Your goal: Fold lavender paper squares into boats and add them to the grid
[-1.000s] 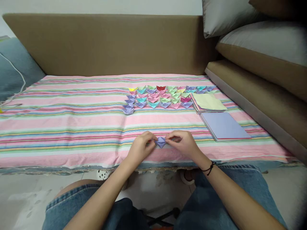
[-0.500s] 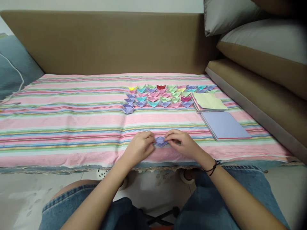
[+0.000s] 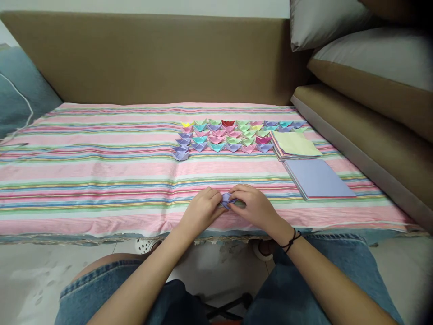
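A small folded lavender paper [image 3: 226, 200] is pinched between both hands above the front part of the striped cloth. My left hand [image 3: 203, 207] is closed on its left side, fingertips at its edge. My right hand [image 3: 253, 205] grips the right side between thumb and fingers, hiding part of it. Beyond the hands, several rows of folded paper boats [image 3: 216, 140] in purple, pink, green, turquoise, red and yellow stand on the cloth. A lavender boat [image 3: 181, 155] sits at the near left end of these rows.
To the right lie a stack of lavender paper squares [image 3: 320, 178] and a stack topped with pale yellow paper [image 3: 295, 143]. The striped cloth [image 3: 84, 171] covers the surface. Brown and grey cushions [image 3: 365, 126] are piled at the right, and a brown board [image 3: 162, 61] stands behind.
My hands have come closer together, and the lavender paper between them looks narrower and more bent. My right hand has shifted slightly left. The rows of boats stay put.
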`<act>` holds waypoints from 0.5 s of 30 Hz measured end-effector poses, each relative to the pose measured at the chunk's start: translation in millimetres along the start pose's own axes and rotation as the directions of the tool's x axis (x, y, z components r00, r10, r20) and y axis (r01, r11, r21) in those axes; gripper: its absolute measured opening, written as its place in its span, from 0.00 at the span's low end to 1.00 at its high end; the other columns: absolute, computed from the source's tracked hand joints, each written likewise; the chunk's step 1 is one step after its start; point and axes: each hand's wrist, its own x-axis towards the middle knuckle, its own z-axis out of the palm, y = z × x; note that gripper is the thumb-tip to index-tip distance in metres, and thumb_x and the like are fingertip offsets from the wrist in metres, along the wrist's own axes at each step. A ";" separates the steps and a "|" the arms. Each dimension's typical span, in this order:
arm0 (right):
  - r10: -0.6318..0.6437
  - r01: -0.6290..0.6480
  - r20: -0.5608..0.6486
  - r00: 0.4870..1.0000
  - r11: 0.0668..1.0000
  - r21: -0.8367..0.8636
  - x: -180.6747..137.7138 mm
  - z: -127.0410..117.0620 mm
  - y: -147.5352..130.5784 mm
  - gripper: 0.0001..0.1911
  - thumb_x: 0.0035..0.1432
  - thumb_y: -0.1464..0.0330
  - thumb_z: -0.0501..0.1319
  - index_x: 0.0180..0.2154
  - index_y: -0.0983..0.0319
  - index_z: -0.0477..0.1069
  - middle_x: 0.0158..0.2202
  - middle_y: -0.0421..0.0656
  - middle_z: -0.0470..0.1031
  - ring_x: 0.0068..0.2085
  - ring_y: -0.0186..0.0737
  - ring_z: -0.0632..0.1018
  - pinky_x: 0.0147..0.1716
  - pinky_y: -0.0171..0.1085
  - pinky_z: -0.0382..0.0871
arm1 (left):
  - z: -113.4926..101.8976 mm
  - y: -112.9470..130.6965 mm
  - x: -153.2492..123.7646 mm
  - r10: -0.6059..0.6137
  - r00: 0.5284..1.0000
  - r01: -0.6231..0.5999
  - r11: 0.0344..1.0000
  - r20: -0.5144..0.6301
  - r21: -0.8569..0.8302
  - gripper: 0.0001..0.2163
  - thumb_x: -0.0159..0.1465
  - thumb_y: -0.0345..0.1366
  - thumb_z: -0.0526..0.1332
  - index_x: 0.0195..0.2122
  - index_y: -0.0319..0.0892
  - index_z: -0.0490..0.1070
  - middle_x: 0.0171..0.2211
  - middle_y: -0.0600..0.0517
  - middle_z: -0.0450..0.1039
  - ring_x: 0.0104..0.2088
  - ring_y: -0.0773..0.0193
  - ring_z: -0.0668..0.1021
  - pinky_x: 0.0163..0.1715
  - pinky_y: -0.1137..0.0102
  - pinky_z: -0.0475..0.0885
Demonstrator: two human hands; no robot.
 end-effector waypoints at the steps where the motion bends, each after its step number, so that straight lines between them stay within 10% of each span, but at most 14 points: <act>1: 0.022 -0.023 -0.004 1.000 1.000 -0.012 1.0 2.0 -2.1 0.02 0.51 0.73 0.62 0.30 0.61 0.72 0.36 0.43 0.75 0.39 0.41 0.73 0.40 0.38 0.66 | 0.4 -0.1 0.5 0.002 1.000 -0.002 1.000 0.001 0.008 0.09 0.63 0.41 0.56 0.32 0.40 0.66 0.32 0.48 0.70 0.34 0.59 0.70 0.34 0.66 0.66; 15: 0.216 -0.154 0.142 0.966 0.923 -0.353 29.9 0.4 -27.7 0.08 0.48 0.79 0.58 0.24 0.62 0.70 0.31 0.45 0.72 0.37 0.42 0.70 0.33 0.37 0.63 | -3.6 4.1 3.9 0.068 0.997 -0.070 0.993 0.022 0.098 0.10 0.65 0.36 0.52 0.28 0.40 0.66 0.27 0.49 0.70 0.30 0.60 0.72 0.30 0.67 0.65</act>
